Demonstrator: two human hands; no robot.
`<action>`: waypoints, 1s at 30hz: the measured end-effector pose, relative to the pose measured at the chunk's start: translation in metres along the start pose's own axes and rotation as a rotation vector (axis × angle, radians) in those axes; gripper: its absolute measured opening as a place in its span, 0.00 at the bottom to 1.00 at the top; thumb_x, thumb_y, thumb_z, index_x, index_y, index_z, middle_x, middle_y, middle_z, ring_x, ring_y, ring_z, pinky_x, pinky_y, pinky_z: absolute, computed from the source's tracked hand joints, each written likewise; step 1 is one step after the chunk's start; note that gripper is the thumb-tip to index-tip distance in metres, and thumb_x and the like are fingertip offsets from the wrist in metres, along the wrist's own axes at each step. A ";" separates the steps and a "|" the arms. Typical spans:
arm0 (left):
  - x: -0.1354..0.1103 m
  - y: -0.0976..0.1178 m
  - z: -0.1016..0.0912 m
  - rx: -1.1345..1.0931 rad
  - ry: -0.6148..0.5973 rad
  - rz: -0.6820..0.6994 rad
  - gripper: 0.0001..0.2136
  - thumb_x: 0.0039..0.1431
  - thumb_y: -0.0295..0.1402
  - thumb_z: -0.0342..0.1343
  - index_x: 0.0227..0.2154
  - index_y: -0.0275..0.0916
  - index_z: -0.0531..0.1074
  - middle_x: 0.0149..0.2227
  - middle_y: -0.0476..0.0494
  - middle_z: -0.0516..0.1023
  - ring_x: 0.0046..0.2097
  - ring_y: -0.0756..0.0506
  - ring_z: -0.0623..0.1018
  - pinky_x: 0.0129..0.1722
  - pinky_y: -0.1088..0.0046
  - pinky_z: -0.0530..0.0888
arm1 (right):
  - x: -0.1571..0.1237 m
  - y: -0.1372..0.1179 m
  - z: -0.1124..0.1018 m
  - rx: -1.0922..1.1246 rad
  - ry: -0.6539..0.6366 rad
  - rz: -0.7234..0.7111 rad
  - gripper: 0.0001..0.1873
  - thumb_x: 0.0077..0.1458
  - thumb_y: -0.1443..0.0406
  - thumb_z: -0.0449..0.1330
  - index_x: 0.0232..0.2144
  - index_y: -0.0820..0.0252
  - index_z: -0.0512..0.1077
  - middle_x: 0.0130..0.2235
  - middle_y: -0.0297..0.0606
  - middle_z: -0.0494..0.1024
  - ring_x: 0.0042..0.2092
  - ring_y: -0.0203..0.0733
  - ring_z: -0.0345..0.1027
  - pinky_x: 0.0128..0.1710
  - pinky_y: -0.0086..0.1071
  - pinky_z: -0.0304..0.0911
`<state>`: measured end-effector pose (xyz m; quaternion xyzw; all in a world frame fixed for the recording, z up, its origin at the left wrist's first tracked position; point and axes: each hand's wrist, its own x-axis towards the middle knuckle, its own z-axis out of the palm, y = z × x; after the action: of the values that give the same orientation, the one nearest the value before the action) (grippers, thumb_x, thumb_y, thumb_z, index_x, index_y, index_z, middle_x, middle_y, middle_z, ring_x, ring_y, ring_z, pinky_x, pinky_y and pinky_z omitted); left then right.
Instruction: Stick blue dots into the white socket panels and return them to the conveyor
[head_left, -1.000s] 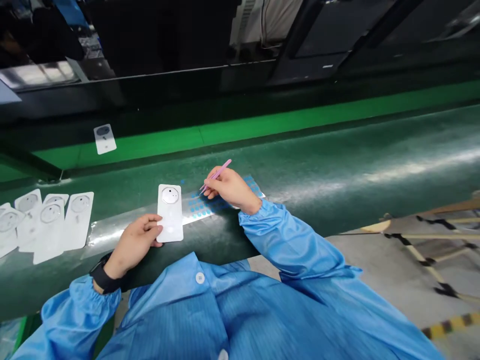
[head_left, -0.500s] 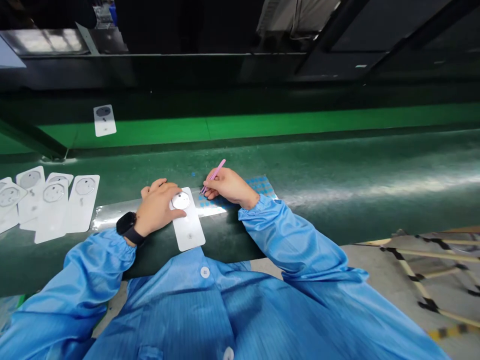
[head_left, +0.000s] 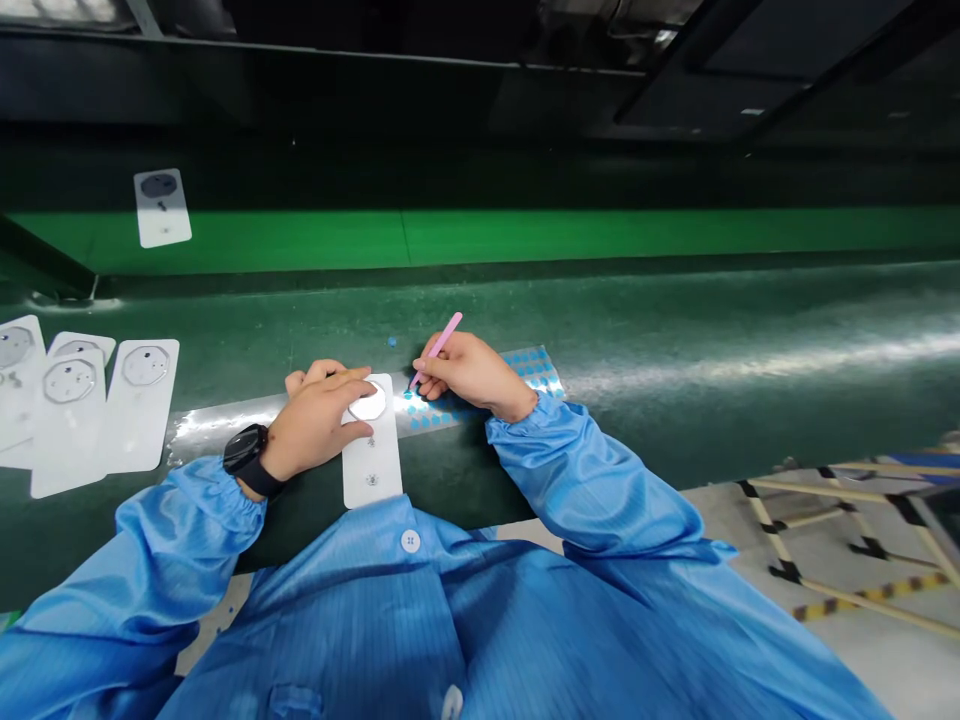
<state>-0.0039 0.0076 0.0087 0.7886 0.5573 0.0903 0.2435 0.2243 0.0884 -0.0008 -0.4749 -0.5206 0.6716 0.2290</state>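
Note:
My left hand lies across the top of a white plastic plate with a round silver disc, its fingers pressing the plate down on the dark green belt. My right hand pinches pink tweezers, whose tips point down at a clear sheet of small blue round stickers just right of the plate. A black watch sits on my left wrist. Both sleeves are blue.
Several more white plates lie in a fanned stack at the left on the belt. One single plate rests on the bright green strip farther back. Right of the belt is grey floor with yellow-black tape.
My left hand moved from the plate's lower left up over its top and turned the plate a little. The right hand with the tweezers stayed over the sticker sheet. The view shifted downward.

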 end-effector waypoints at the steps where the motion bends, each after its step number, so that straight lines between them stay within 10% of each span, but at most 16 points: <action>1: 0.000 0.000 0.000 0.004 0.005 0.000 0.18 0.53 0.34 0.67 0.48 0.46 0.77 0.60 0.41 0.75 0.59 0.33 0.68 0.52 0.50 0.62 | -0.001 0.000 -0.001 0.015 0.004 -0.001 0.12 0.53 0.69 0.70 0.24 0.63 0.70 0.20 0.36 0.78 0.20 0.34 0.73 0.19 0.22 0.71; 30: -0.003 0.005 -0.001 0.043 0.025 0.017 0.14 0.49 0.33 0.71 0.29 0.40 0.69 0.58 0.37 0.77 0.58 0.31 0.69 0.49 0.51 0.62 | -0.007 -0.004 0.042 -0.115 0.108 -0.019 0.11 0.61 0.71 0.61 0.25 0.63 0.69 0.19 0.33 0.76 0.20 0.32 0.71 0.20 0.22 0.68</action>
<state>-0.0013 0.0040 0.0118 0.7971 0.5555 0.0904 0.2187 0.1902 0.0635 0.0058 -0.5180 -0.5498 0.6117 0.2352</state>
